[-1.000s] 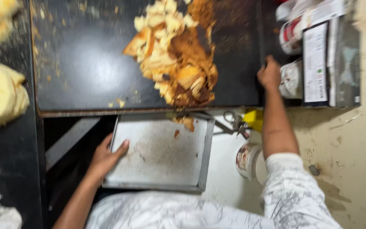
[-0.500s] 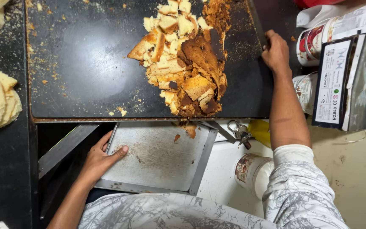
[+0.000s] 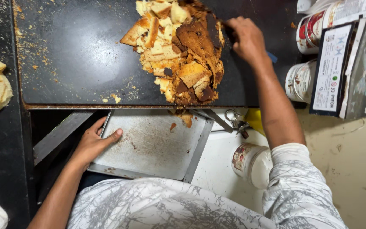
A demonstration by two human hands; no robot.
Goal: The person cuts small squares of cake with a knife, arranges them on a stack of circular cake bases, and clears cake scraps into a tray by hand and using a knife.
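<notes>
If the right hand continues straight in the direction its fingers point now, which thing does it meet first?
The right hand points left across the dark worktop, so it would probably first meet the pile of cake scraps right beside its fingers.

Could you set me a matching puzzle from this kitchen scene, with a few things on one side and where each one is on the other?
Things
1. left hand
2. right hand
3. pile of cake scraps
4. metal tray

Places
A. heaped on the dark worktop
B. held below the worktop's front edge
C. gripping the tray's left rim
D. at the right side of the pile, on a dark tool

Pairs: 1-C, 2-D, 3-A, 4-B
</notes>
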